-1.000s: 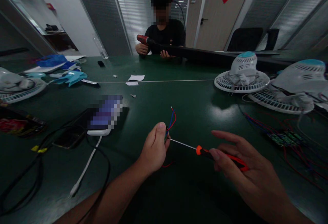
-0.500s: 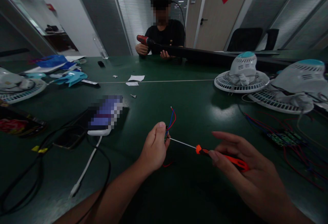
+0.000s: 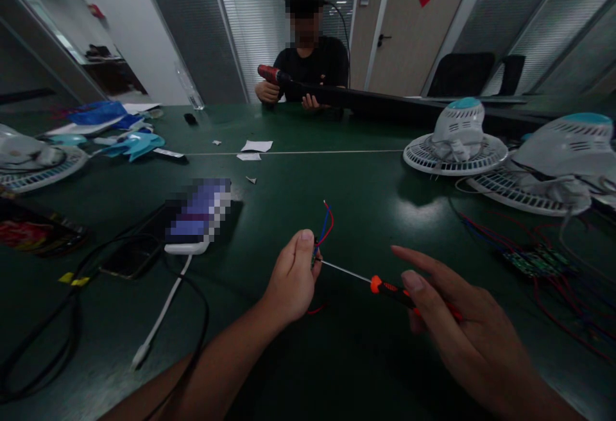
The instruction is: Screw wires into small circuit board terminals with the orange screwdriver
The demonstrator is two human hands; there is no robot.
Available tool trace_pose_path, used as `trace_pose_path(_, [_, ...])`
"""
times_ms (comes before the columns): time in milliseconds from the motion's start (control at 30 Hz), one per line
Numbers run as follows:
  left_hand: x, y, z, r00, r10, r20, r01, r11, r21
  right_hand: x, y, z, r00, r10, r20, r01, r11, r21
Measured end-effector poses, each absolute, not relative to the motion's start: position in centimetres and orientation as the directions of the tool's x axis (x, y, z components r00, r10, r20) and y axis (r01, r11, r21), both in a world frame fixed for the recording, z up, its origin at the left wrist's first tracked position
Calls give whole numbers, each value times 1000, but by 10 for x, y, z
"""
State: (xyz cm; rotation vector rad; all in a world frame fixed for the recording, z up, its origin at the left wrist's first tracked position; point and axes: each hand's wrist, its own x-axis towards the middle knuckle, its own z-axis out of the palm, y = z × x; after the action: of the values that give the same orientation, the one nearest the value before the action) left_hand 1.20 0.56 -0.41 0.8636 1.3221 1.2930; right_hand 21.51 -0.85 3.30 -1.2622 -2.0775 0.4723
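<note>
Near the middle of the view, my left hand point(image 3: 292, 276) is closed on a small circuit board point(image 3: 315, 253), mostly hidden by the fingers. Red and blue wires point(image 3: 330, 219) rise from the board, and a red wire end shows below the hand. My right hand point(image 3: 466, 325) holds a screwdriver point(image 3: 392, 289) with an orange and black handle, thumb along the grip and index finger stretched out. The screwdriver's thin shaft points left, its tip at the board's edge; the exact contact point is too small to make out.
White fan housings point(image 3: 457, 142) stand at the right, near wired circuit boards point(image 3: 539, 259). On the left lie a phone on a white stand point(image 3: 197, 215), black cables point(image 3: 77, 318) and blue fan blades point(image 3: 132, 145). Across the table a person point(image 3: 310, 61) holds a red drill point(image 3: 272, 74).
My right thumb and fingers have shifted round the screwdriver handle, covering more of it. The screwdriver tip stays at the board; my left hand has barely moved.
</note>
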Motion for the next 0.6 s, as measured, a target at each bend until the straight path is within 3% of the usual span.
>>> trace_pose_path(200, [12,6,-5,-174,970,-171,-195,136,971,214,-9,32,-306,860,408,629,504,-592])
trace_pose_path(600, [11,7,-5,-163,967,-196,-240,154,958,215,-12,29,-295,867,401,600,494,-629])
